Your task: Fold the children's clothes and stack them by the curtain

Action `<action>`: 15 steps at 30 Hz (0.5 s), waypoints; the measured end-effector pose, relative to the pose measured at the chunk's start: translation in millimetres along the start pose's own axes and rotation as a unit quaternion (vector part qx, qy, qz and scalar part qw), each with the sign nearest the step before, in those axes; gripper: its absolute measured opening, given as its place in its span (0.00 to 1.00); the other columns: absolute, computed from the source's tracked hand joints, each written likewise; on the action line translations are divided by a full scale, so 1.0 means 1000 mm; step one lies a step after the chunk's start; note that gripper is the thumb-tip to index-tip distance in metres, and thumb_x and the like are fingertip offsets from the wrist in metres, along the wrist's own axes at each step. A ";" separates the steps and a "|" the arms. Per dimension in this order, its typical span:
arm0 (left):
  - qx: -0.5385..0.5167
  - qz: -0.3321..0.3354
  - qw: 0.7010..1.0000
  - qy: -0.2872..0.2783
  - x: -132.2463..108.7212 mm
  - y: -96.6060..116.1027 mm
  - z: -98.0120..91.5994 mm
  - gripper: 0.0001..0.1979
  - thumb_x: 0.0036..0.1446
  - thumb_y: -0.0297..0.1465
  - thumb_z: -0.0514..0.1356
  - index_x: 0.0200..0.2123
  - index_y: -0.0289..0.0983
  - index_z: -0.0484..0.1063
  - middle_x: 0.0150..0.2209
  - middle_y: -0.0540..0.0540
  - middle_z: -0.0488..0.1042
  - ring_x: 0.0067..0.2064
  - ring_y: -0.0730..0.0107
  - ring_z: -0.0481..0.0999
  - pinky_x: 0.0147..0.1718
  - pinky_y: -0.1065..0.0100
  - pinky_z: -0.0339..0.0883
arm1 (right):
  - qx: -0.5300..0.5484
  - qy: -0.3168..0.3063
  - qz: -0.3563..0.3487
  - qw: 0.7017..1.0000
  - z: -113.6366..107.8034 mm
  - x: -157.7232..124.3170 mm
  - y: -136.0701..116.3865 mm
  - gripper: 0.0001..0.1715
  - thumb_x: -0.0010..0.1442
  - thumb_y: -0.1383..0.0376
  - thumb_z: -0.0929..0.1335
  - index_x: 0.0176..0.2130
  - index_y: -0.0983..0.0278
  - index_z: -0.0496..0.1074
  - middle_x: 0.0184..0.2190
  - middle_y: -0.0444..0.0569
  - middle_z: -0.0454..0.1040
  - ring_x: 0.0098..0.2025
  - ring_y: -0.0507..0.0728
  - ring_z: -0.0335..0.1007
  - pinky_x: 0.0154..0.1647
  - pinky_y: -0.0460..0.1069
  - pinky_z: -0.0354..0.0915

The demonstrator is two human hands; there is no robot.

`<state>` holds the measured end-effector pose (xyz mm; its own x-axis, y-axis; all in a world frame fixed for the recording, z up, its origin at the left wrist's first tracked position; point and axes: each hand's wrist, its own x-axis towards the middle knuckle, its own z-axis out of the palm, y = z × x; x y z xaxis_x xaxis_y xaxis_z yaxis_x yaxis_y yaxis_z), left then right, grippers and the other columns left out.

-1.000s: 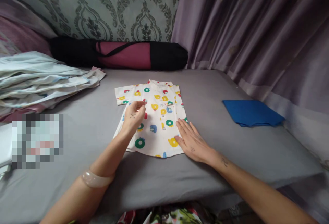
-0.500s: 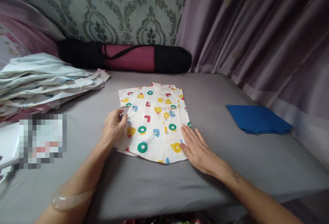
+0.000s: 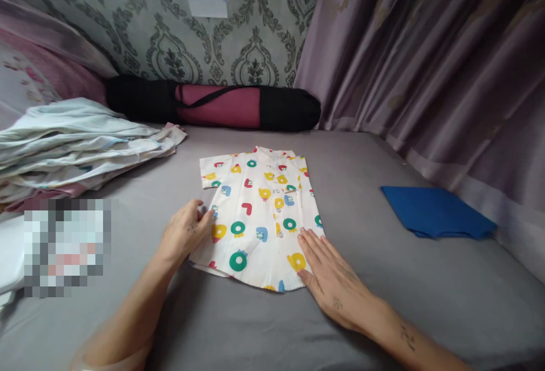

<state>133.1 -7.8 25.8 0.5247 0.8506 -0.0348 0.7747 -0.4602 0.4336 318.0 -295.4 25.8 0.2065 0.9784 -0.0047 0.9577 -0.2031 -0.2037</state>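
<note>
A short-sleeved white shirt [image 3: 255, 218] printed with red, yellow, green and blue figures lies front up on the grey bedsheet. Its collar points away from me, and its left sleeve sticks out to the side. On the right, no sleeve sticks out. My right hand [image 3: 336, 280] lies flat on the shirt's lower right side, fingers stretched out and pressed to the cloth. Beside the shirt's left edge is my left hand [image 3: 185, 232], its fingers loosely bent and the thumb apart, touching the edge. Its outer fingers are hidden.
A folded blue cloth [image 3: 438, 212] lies to the right. At the left is a pile of light clothes [image 3: 85, 138], with a white object [image 3: 11, 257] and a blurred patch nearer me. A long black and maroon bag [image 3: 217, 107] lies along the wall; curtains [image 3: 409, 47] hang at the right.
The view has tilted up, so everything sits lower. My right hand has slid slightly inward over the shirt. My left hand remains at the left edge, its fingers a little lower on it.
</note>
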 end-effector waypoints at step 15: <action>0.005 -0.016 0.998 -0.054 0.001 0.002 -0.004 0.18 0.58 0.44 0.52 0.45 0.39 0.68 0.37 0.43 0.76 0.39 0.59 0.74 0.34 0.64 0.63 | 0.097 0.004 -0.047 0.994 -0.024 0.015 -0.032 0.15 0.60 0.62 0.69 0.46 0.63 0.69 0.48 0.53 0.71 0.50 0.61 0.66 0.53 0.57 0.64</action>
<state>133.4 -6.8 30.4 0.5348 0.8325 -0.1449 0.7944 -0.4370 0.4218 295.0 -275.5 55.8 0.1196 0.9924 0.0305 0.9163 -0.0985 -0.3882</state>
